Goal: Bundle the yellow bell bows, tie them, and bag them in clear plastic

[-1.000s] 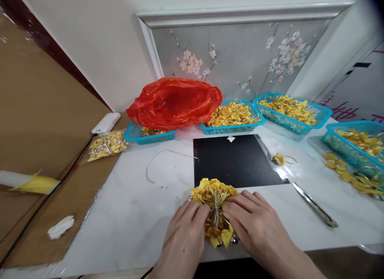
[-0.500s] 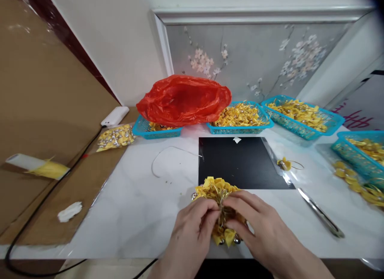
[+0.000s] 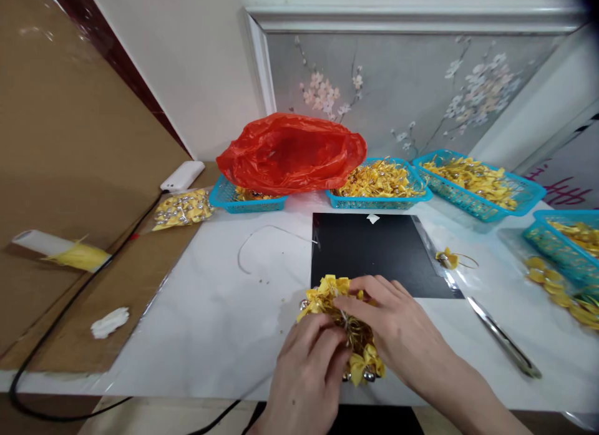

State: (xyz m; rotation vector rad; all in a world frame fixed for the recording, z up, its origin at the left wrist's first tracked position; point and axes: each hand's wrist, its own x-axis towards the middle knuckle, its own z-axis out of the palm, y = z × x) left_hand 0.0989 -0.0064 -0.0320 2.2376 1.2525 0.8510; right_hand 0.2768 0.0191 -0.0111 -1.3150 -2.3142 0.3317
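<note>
A bunch of yellow ribbon bows [image 3: 358,338] with small silver bells and gold ties lies at the table's near edge. Curled fingers of my left hand [image 3: 306,369] grip its near left part, the fingertips partly hidden among the ties. From the right, my right hand [image 3: 397,329] closes thumb and fingers on the ties at the upper middle of the bunch. A pale strand runs through the ties between both hands. Just behind the bunch is a flat black mat [image 3: 365,254].
Blue baskets [image 3: 379,202] of yellow bows line the back and right. A red plastic bag [image 3: 290,157] stands over the left ones. Tweezers [image 3: 503,338] and a single bow [image 3: 448,258] lie right. Left are a bag of bows [image 3: 182,209], a thin wire [image 3: 241,248] and a black cable [image 3: 70,310].
My right hand has shifted to the far side of the bunch, higher along the ties. My left hand has moved slightly nearer to me. The gold ties between them show more.
</note>
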